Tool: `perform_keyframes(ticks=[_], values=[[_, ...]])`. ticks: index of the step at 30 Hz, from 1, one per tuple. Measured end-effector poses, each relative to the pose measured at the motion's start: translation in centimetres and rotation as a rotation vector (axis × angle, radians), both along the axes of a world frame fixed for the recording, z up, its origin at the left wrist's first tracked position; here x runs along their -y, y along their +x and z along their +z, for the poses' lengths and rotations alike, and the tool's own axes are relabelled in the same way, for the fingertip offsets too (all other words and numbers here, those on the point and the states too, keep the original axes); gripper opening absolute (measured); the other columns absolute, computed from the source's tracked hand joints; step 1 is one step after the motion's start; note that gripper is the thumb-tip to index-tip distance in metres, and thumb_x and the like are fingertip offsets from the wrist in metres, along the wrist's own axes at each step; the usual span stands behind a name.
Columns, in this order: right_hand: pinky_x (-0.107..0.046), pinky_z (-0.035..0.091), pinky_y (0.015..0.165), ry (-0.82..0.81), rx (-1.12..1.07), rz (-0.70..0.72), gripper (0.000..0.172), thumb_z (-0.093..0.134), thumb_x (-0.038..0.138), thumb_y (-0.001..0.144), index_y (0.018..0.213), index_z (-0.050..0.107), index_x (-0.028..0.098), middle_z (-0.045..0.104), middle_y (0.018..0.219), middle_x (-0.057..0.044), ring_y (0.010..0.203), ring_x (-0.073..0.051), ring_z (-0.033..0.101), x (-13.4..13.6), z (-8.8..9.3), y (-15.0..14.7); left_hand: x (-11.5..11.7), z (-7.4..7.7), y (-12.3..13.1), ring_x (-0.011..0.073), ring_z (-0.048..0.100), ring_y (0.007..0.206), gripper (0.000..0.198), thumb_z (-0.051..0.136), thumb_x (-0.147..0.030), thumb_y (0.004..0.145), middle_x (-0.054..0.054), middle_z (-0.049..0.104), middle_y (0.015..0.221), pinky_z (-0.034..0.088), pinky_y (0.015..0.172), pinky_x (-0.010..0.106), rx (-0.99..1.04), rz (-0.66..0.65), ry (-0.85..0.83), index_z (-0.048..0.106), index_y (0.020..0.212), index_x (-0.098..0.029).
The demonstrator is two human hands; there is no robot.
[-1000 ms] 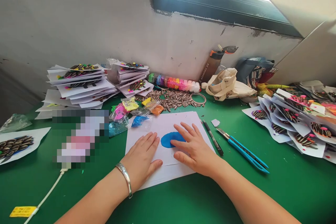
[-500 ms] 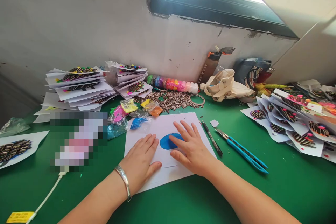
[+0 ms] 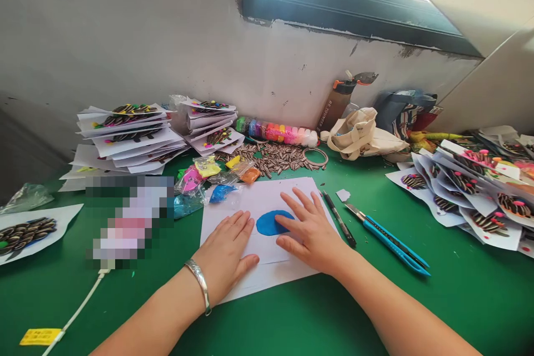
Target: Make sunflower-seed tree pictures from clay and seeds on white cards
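Observation:
White sheets of paper (image 3: 267, 272) lie on the green table in front of me. A flat blue oval of modelling clay (image 3: 267, 223) is spread on the top sheet. My left hand (image 3: 228, 250) rests flat on the paper's left side, fingers together and thumb out, holding nothing. My right hand (image 3: 311, 233) is spread, with a fingertip on the right part of the oval, which it partly covers. Just beyond the oval, a bag of blue clay (image 3: 222, 193) lies on the paper's upper left corner.
Right of the paper lie a black pen (image 3: 340, 219) and a blue tweezer-shaped tool (image 3: 394, 245). Striped sunflower seeds (image 3: 275, 157) are heaped behind. Stacks of decorated sheets (image 3: 125, 136) stand left, more (image 3: 463, 192) right. A white cable (image 3: 81, 308) crosses the left side.
The whole view has shifted slightly. My right hand has slid a little to the right over the blue oval, uncovering more of it. My left hand stays flat on the paper.

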State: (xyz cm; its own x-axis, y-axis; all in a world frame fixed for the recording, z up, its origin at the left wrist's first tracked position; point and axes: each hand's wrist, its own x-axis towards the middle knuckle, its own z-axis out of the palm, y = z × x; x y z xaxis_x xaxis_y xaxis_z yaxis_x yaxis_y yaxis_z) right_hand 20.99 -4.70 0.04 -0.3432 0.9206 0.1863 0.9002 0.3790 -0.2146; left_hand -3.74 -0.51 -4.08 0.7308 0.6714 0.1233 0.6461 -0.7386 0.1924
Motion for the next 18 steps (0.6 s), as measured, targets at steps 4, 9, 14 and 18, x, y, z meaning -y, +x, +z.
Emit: perform_keyframes(ticks=[4, 9, 14, 18], values=[[-0.067, 0.012, 0.107, -0.039, -0.003, -0.026, 0.044, 0.046, 0.054, 0.089, 0.123, 0.059, 0.031, 0.04, 0.146, -0.005, 0.138, -0.036, 0.022, 0.2, -0.06, 0.76, 0.04, 0.06, 0.03, 0.0281, 0.029, 0.138, 0.059, 0.045, -0.045, 0.09, 0.012, 0.033, 0.15, 0.028, 0.113, 0.045, 0.009, -0.002, -0.008, 0.037, 0.141, -0.016], [-0.066, 0.012, 0.108, 0.02, -0.022, 0.011, 0.036, 0.048, 0.051, 0.089, 0.112, 0.066, 0.03, 0.044, 0.144, -0.003, 0.138, -0.036, 0.023, 0.05, 0.11, 0.76, 0.11, 0.09, 0.01, 0.0282, 0.03, 0.138, 0.059, 0.045, -0.045, 0.09, 0.011, 0.034, 0.15, 0.028, 0.113, 0.045, 0.016, 0.003, -0.008, 0.036, 0.142, -0.017], [-0.062, 0.009, 0.111, 0.021, -0.015, 0.072, 0.029, 0.048, 0.044, 0.091, 0.097, 0.07, 0.027, 0.056, 0.133, -0.002, 0.134, -0.033, 0.032, 0.03, 0.28, 0.66, 0.15, 0.02, -0.06, 0.0285, 0.03, 0.138, 0.06, 0.046, -0.045, 0.09, 0.011, 0.034, 0.15, 0.029, 0.112, 0.045, 0.004, 0.004, 0.0, 0.036, 0.142, -0.016], [-0.063, 0.012, 0.11, 0.047, -0.031, 0.052, 0.029, 0.051, 0.043, 0.09, 0.106, 0.068, 0.027, 0.053, 0.136, -0.004, 0.135, -0.033, 0.031, 0.04, 0.25, 0.78, 0.16, -0.06, -0.07, 0.0282, 0.03, 0.138, 0.06, 0.045, -0.046, 0.09, 0.01, 0.033, 0.15, 0.029, 0.112, 0.045, 0.008, 0.011, -0.004, 0.035, 0.143, -0.018]])
